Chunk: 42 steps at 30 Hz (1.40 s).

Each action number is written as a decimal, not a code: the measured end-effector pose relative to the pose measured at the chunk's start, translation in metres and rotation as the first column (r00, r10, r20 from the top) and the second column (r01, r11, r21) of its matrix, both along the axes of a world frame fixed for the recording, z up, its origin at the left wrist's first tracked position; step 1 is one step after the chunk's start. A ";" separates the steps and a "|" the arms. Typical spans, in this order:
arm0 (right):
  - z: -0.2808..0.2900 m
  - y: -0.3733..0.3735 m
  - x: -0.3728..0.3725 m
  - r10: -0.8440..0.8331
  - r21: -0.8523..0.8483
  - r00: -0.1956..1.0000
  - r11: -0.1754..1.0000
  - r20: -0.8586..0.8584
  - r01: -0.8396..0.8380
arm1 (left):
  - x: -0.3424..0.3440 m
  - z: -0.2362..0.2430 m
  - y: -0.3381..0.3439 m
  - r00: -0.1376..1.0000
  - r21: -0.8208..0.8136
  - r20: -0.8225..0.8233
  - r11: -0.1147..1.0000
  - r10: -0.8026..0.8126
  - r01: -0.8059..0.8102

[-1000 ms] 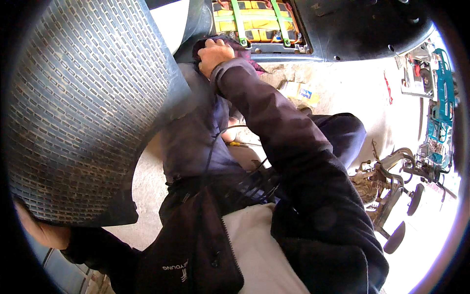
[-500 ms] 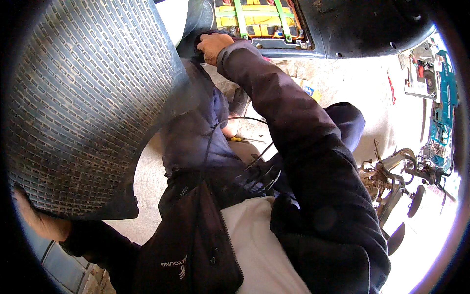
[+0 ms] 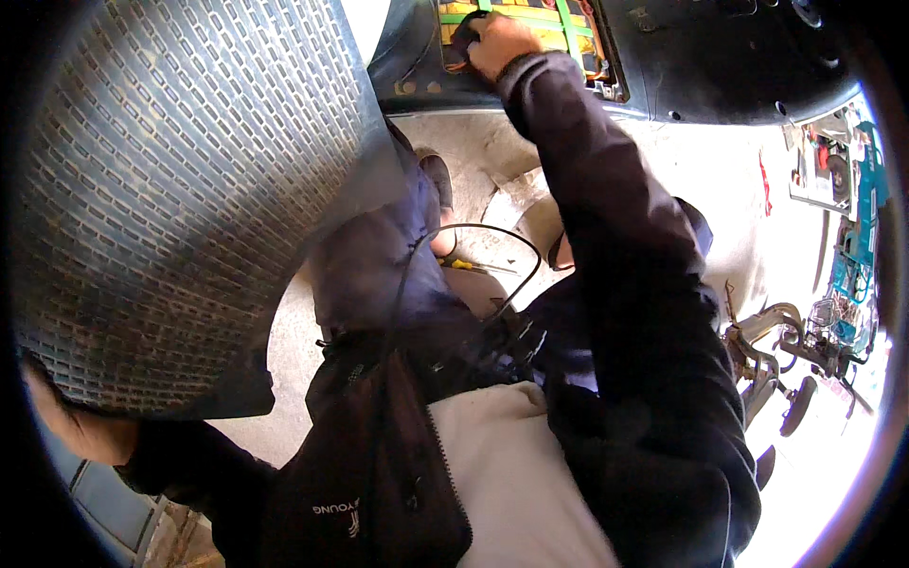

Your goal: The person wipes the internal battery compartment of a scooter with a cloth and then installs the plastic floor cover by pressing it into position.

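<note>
A large black rubber floor mat (image 3: 189, 218) with a pattern of small raised bars stands tilted up on my left. My left hand (image 3: 85, 426) grips its lower corner, the fingers partly hidden behind the edge. At the top, my right hand (image 3: 502, 45) is over an open compartment in a dark vehicle body (image 3: 729, 66). Its fingers close on a small dark piece (image 3: 464, 40), whose kind I cannot make out. Beneath the hand are yellow-wrapped packs (image 3: 530, 19) crossed by bright green straps (image 3: 570, 33), with some orange wires beside them.
A thin black cable (image 3: 492, 227) loops in front of my lap. A yellow-handled tool (image 3: 462, 264) lies on the floor between my feet. To the right are metal vehicle parts (image 3: 767, 341) and a teal frame (image 3: 857, 237). A red strip (image 3: 764, 180) lies on the floor.
My right hand has moved up and to the right, from the dark body's edge to over the compartment, carrying the dark piece. The left hand keeps its hold; the mat has shifted slightly right.
</note>
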State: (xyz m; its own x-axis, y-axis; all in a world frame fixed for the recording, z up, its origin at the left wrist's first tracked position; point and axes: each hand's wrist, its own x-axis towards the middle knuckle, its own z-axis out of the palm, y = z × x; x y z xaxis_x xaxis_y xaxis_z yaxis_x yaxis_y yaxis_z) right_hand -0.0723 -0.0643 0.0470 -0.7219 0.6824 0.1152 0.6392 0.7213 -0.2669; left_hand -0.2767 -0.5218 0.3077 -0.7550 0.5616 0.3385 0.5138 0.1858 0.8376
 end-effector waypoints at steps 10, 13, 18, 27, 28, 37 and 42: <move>-0.048 -0.056 -0.029 0.241 -0.048 0.971 0.970 0.002 -0.240 | -0.007 -0.005 -0.006 0.944 -0.202 -0.327 0.979 -0.040 -0.029; -0.041 -0.068 -0.042 0.173 -0.052 0.982 0.984 0.075 -0.169 | -0.005 -0.006 -0.008 0.935 -0.225 -0.350 0.974 -0.048 -0.034; -0.040 -0.069 -0.044 0.170 0.012 0.976 0.985 0.135 -0.173 | -0.001 -0.005 -0.012 0.925 -0.266 -0.375 0.963 -0.063 -0.042; -0.043 -0.081 -0.044 0.181 0.031 0.981 0.983 0.067 -0.183 | -0.004 -0.005 -0.011 0.908 -0.338 -0.405 0.940 -0.105 -0.042; -0.042 -0.079 -0.048 0.176 -0.002 0.978 0.984 0.114 -0.177 | -0.002 -0.007 -0.008 0.908 -0.343 -0.405 0.938 -0.108 -0.041; -0.023 -0.063 -0.032 0.324 -0.120 0.938 0.943 0.126 -0.310 | -0.007 -0.018 -0.008 0.965 -0.092 -0.261 0.996 -0.031 0.007; -0.027 -0.079 0.028 0.168 -0.034 0.973 0.986 0.158 -0.164 | 0.018 -0.023 0.027 0.996 0.083 0.061 0.994 0.067 -0.072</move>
